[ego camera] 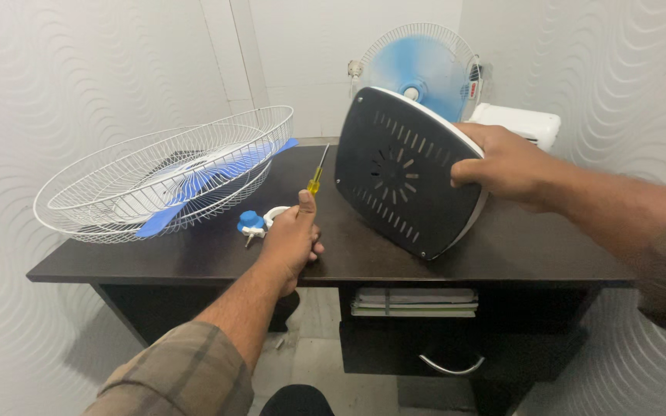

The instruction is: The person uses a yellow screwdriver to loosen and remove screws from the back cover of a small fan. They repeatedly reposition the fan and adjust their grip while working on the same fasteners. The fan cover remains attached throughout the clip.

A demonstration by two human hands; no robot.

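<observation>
A: What has the right hand got?

B: It grips the upper right edge of a fan base, a dark, rounded-square plate with slotted vents and a white rim. The base is tipped up on its lower edge on the table, underside facing the camera, a little to the 3 o'clock side of the table's middle.

A: And the left hand?

B: Closed around a screwdriver with a yellow handle. The shaft points up toward 12 o'clock, and the hand sits near the front edge of the table.

A: What lies next to it?

B: Just at its 10 o'clock, a small blue knob with a white ring piece beside it, both on the table top.

A: Further left?

B: At 9 o'clock, a white wire fan guard lies like a bowl, partly hanging over the table's left edge, with a blue fan blade lying in it.

A: Behind the base?

B: At 12 o'clock, a second fan with a blue blade inside its cage, against the wall. Under the table top, a stack of books rests on a shelf.
</observation>
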